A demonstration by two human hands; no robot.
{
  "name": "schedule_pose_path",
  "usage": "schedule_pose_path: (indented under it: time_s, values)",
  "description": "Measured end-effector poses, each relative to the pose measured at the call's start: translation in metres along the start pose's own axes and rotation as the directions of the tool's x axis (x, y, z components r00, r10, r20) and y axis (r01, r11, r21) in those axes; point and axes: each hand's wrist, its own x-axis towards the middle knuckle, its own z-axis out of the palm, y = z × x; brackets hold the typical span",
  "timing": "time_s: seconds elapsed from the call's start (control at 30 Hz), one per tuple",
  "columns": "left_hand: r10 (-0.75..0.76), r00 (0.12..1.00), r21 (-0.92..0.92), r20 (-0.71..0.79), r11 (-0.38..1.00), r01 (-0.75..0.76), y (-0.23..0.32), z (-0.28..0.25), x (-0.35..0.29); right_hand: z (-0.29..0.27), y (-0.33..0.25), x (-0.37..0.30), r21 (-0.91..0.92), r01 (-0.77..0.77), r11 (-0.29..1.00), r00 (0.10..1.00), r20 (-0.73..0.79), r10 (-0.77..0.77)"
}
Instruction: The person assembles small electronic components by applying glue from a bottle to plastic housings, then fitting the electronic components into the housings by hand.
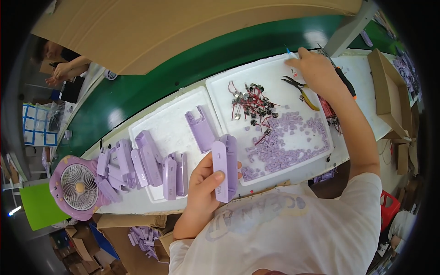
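My left hand (202, 185) is wrapped round a long, light purple plastic casing (223, 167), holding it upright with the thumb on its face. At the far right of the trays, my right hand (318, 73) has its fingers closed on a slim white tube (294, 72) with a blue tip. Cutting pliers (308, 98) with yellow and black handles lie just below that hand. An open purple casing (200, 128) rests on the left white tray (172, 107). Several more purple casings (146, 160) stand and lie to its left.
The right white tray (220, 91) holds small wired circuit parts (252, 103) and scattered purple pieces (279, 142). A purple fan (75, 185) stands at the left. Beyond the right hand are a screwdriver (346, 81) and a cardboard box (387, 89). Another person's hands (59, 73) show far left.
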Motion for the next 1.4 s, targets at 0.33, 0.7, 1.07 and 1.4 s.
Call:
schedule_pose_path:
  time_s: [0.33,0.7,1.07,1.4]
  values:
    - [-0.012,1.000,-0.044,0.007,0.999,0.012,0.003,0.001,-0.006,-0.025,-0.039,-0.002,0.678,0.033,0.735,0.989,-0.126,0.072]
    - [-0.004,1.000,-0.021,0.012,1.000,0.005,0.005,0.014,-0.011,-0.069,-0.129,-0.048,0.973,0.225,-0.045,0.972,-0.228,-0.062]
    - [0.000,0.999,-0.023,0.033,1.000,0.001,0.004,0.011,-0.010,-0.070,-0.133,-0.045,0.971,0.239,0.005,0.970,-0.238,-0.054]
    - [0.023,0.999,0.022,-0.035,1.000,-0.022,0.006,0.005,-0.013,-0.020,-0.038,0.008,0.638,0.015,0.770,0.951,-0.246,0.186]
